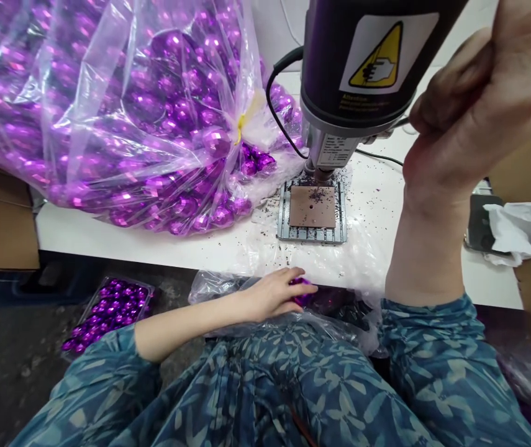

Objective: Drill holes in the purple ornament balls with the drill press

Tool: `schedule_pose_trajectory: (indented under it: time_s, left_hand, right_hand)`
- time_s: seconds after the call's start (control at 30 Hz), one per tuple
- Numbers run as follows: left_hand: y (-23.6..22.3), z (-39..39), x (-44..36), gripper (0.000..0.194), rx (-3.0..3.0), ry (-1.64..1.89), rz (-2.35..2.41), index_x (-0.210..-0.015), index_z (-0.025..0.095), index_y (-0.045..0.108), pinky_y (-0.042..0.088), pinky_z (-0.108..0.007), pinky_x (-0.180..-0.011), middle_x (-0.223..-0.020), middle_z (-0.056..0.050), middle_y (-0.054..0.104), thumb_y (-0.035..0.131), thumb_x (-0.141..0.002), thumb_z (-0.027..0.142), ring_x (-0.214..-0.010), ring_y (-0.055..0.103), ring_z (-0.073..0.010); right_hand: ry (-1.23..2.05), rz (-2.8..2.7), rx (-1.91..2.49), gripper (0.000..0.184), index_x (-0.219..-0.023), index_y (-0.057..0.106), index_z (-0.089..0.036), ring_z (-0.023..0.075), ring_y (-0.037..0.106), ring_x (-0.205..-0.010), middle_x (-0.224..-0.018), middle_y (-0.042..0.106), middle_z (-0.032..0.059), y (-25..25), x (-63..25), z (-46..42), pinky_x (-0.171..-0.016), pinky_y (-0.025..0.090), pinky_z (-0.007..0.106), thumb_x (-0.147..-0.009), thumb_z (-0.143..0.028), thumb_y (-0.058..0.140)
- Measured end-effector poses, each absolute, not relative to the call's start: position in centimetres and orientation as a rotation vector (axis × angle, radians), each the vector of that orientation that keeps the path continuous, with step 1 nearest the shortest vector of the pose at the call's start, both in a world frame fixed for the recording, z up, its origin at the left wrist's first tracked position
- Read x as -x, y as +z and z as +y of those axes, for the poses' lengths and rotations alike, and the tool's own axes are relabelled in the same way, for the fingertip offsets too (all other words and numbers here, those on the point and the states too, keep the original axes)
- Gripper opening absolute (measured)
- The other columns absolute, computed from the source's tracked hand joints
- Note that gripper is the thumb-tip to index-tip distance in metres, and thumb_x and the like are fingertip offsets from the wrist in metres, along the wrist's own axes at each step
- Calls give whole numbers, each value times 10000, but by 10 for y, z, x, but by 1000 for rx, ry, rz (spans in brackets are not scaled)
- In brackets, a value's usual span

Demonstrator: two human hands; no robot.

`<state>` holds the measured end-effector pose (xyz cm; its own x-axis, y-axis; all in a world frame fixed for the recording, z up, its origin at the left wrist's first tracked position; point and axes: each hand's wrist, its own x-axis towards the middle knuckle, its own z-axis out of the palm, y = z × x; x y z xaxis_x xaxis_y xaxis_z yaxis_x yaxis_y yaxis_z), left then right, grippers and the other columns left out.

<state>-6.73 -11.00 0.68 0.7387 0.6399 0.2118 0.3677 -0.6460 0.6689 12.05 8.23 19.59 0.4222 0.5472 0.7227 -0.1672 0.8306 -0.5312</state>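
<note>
- One shiny purple faceted ball [300,292] sits within the curled left hand [269,295], by the near edge of the white table [83,236].
- Probably light, stiff-shelled, slippery; best held around its sides.
- Far right, the right hand [474,99] closes on the black drill press's [328,81] metal lever [401,123].

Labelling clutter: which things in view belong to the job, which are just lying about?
Job, it seems: purple piece in left hand, lever in right hand, drill-like machine, brown pad, bagged purple balls.
Lying about, likely: dark flat object, white tissue.
</note>
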Motion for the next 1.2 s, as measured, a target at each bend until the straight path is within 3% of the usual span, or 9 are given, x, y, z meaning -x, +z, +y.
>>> schedule_pose_trajectory:
  time_s: [0.1,0.27,0.37,0.47,0.6,0.8,0.93,1.03,1.2]
  left_hand:
    - [0,-106,74,495,-2397,760,818,-1414,331,667,676,-472,-949,-1415,-139,708,760,-965,518,-1193,744,-294]
    - [8,23,104,261,-2032,1428,1300,-1216,283,723,627,-462,-996,-1132,-47,773,507,-1091,209,-1064,740,-218]
    - [6,111,121,165,-1850,1311,1736,-1056,233,736,531,-590,-1118,-1095,-99,751,657,-951,135,-1139,704,-333]
    - [-8,162,122,314,-1813,1066,1913,-1022,201,702,427,-701,-1190,-1199,-163,720,830,-750,109,-1339,585,-463]
    - [-23,173,115,491,-1932,1021,1829,-1046,212,689,389,-713,-1225,-1237,-162,701,888,-617,78,-1434,484,-494]
    - [8,118,132,547,-1889,1355,1586,-1265,250,687,538,-588,-1151,-1298,-119,635,911,-769,306,-1304,626,-370]
    - [28,68,127,543,-1697,1235,1225,-1439,288,630,659,-450,-947,-1257,-116,709,775,-950,474,-1105,741,-257]
    - [25,49,111,496,-1526,1099,1026,-1388,258,656,685,-402,-802,-1197,-128,766,682,-1005,571,-975,781,-226]
    - [4,53,87,534,-1449,1043,1033,-1222,206,701,680,-387,-771,-1147,-128,805,765,-924,644,-938,780,-229]
  right_hand:
    - [459,-1063,441,481,-589,249,-241,27,254,-352,-439,226,-77,197,-121,81,-396,122,226,-998,-97,455]
    - [455,-1068,384,446,-580,322,-205,17,280,-359,-432,282,-81,197,-121,80,-413,117,213,-983,-115,491]
    - [467,-1042,349,434,-581,351,-212,29,281,-341,-418,300,-89,196,-119,82,-397,102,227,-960,-95,525]
    - [459,-1014,305,452,-569,346,-211,35,253,-329,-408,292,-88,195,-118,86,-385,74,242,-961,-84,532]
    - [450,-1046,259,505,-559,394,-189,36,272,-333,-418,307,-87,192,-121,89,-388,84,249,-857,-360,765]
    - [425,-1062,335,590,-561,364,-175,15,275,-341,-436,234,-86,192,-121,86,-393,98,241,-722,-625,710]
    - [405,-1068,354,594,-584,332,-197,21,256,-341,-450,168,-88,192,-120,85,-383,83,253,-711,-678,656]
    - [400,-1033,336,562,-611,342,-205,23,235,-341,-451,172,-91,192,-119,87,-367,64,253,-705,-665,651]
    - [363,-1065,411,556,-618,289,-220,19,214,-344,-442,193,-94,190,-119,89,-369,77,254,-720,-686,576]
